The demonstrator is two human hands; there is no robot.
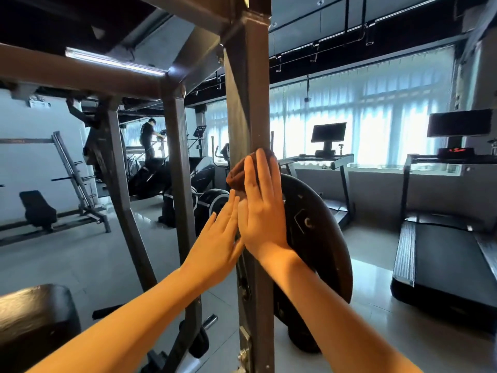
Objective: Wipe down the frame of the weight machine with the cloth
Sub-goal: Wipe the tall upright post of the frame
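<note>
The weight machine's dark metal frame fills the view, and its nearest upright post (251,103) runs top to bottom through the middle. A brown cloth (238,173) is bunched against that post at about mid height. My right hand (262,208) presses the cloth flat to the post with straight fingers. My left hand (217,246) lies flat beside it, fingers straight, touching the post's left face just below the cloth. Most of the cloth is hidden under my right hand.
A black weight plate (317,238) hangs on the frame right behind the post. A padded seat (35,316) sits at lower left. Treadmills (441,259) stand along the windows at right. A person (147,138) uses a machine far back.
</note>
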